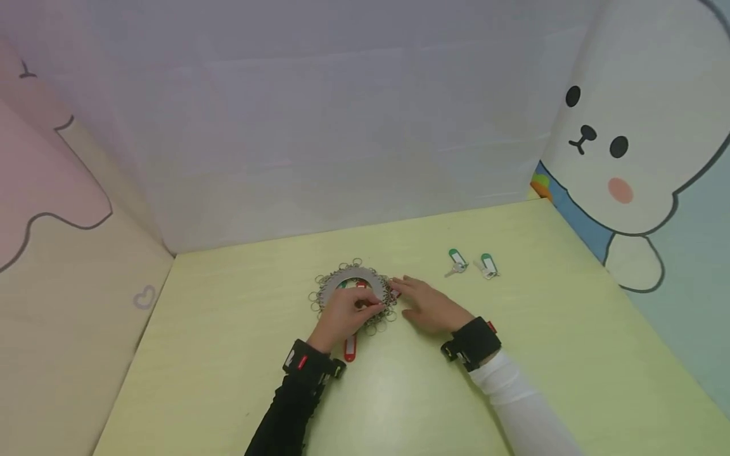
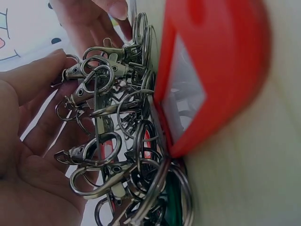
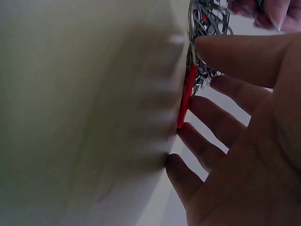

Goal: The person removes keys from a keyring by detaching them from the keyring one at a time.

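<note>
At the middle of a pale yellow worktop (image 1: 228,373), a flat grey metal ring (image 1: 327,294) fringed with silver metal clasps (image 2: 115,176) lies under a person's left hand (image 1: 342,315), thumb and forefinger pinched on one clasp (image 2: 75,71). The right hand (image 1: 429,305), fingers spread and gripping nothing, touches a red plastic tag (image 3: 189,84) at the ring. The work looks part done: tags already gather there, though how many are fastened cannot be told; two silver keys (image 1: 456,269) with green plastic tags (image 1: 488,261) lie apart, seemingly left over.
</note>
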Tool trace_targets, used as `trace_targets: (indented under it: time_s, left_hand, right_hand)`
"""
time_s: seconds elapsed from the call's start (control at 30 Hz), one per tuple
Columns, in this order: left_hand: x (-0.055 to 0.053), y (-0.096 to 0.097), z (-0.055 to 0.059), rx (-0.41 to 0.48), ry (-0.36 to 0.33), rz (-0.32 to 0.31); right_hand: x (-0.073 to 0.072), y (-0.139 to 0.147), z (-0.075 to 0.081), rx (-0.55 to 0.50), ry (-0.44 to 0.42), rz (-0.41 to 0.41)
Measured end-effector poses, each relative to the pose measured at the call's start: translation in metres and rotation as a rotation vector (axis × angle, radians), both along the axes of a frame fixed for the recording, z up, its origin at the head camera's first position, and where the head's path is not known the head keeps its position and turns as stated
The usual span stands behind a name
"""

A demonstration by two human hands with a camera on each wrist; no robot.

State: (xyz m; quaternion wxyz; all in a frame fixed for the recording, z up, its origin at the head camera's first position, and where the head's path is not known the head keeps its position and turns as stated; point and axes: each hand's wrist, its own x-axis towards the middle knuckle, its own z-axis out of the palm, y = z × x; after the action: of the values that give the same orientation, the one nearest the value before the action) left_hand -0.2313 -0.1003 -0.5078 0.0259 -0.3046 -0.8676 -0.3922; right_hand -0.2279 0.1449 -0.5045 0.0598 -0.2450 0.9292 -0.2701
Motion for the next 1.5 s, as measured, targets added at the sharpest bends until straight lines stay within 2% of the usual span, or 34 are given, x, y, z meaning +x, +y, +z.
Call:
trace_targets:
  time_s: [0.03, 0.1, 0.2, 0.4, 0.5, 0.63, 0.7, 0.8, 0.87, 1.0, 1.07, 1.13, 1.23, 1.33, 1.5]
  left_hand:
    - [0.000, 0.001, 0.000, -0.004, 0.003, -0.002]
    - [0.000, 0.003, 0.002, -0.011, -0.005, -0.003]
    - [0.001, 0.003, 0.003, -0.029, -0.022, -0.005]
    - [0.003, 0.003, 0.005, -0.055, -0.036, -0.010]
    - [0.004, 0.003, 0.005, -0.069, -0.028, -0.003]
    - [0.003, 0.002, 0.005, -0.096, -0.024, 0.023]
    - [0.003, 0.001, 0.005, -0.123, -0.048, 0.042]
    - [0.005, 0.004, 0.005, -0.163, -0.088, 0.055]
    - [0.006, 0.007, 0.003, -0.202, -0.064, 0.045]
    - [0.007, 0.015, -0.001, -0.329, 0.104, -0.013]
    - [0.008, 0.018, -0.002, -0.393, 0.158, -0.033]
    - [0.010, 0.018, -0.001, -0.423, 0.152, -0.045]
    - [0.012, 0.017, -0.001, -0.417, 0.136, -0.045]
    - [0.013, 0.016, -0.002, -0.417, 0.157, -0.042]
    - [0.014, 0.016, -0.005, -0.432, 0.181, -0.021]
  right_hand:
    - [0.002, -0.006, 0.000, 0.022, 0.014, 0.018]
    - [0.007, -0.012, 0.001, 0.037, 0.078, 0.002]
    - [0.008, -0.016, 0.004, 0.007, 0.144, -0.032]
    - [0.004, -0.010, 0.001, -0.082, 0.008, -0.023]
    - [0.000, 0.007, 0.002, -0.067, 0.008, -0.028]
    - [-0.002, 0.034, 0.011, -0.067, -0.014, -0.081]
    - [-0.002, 0.044, 0.016, -0.073, -0.044, -0.095]
    - [-0.002, 0.051, 0.020, -0.069, -0.101, -0.073]
    - [-0.003, 0.049, 0.019, -0.045, -0.120, -0.048]
    - [-0.002, 0.037, 0.014, 0.002, -0.113, -0.015]
    - [-0.002, 0.029, 0.011, 0.007, -0.097, -0.019]
    - [-0.001, 0.022, 0.009, 0.015, -0.070, -0.020]
    - [0.001, 0.013, 0.006, 0.036, -0.048, -0.034]
    - [0.002, 0.010, 0.006, 0.058, -0.026, -0.047]
    - [0.001, 0.011, 0.008, 0.010, -0.064, -0.063]
